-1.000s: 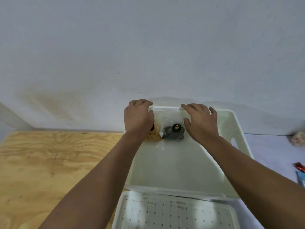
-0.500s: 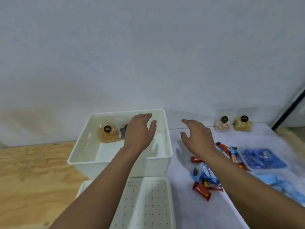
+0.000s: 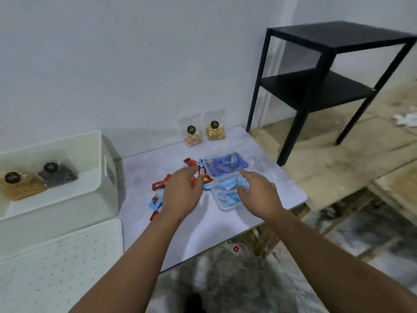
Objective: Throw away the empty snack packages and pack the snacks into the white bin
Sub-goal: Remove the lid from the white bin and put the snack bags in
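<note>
Both hands have left the white bin point(image 3: 99, 154) since the earlier frame and now reach out over the snacks on the pale desk point(image 3: 221, 224). Inside that bin, at the desk's left end, two clear pouches stand against its far wall: an orange-filled pouch point(image 3: 20, 186) and a dark-filled pouch point(image 3: 57, 173) just beside it. The left hand point(image 3: 182, 193) hovers palm down over a loose heap of red and blue snack bars point(image 3: 161, 184) whose long axes lie every which way; its fingers point(image 3: 191, 171) are loosely spread and grip nothing, though whether they touch a bar I cannot tell. The right hand point(image 3: 259, 193) is open too, forefinger stretched toward the dark blue tray point(image 3: 225, 167), the others curled over the light blue tray point(image 3: 228, 195). Two more pouches point(image 3: 204, 133) stand upright by the wall.
</note>
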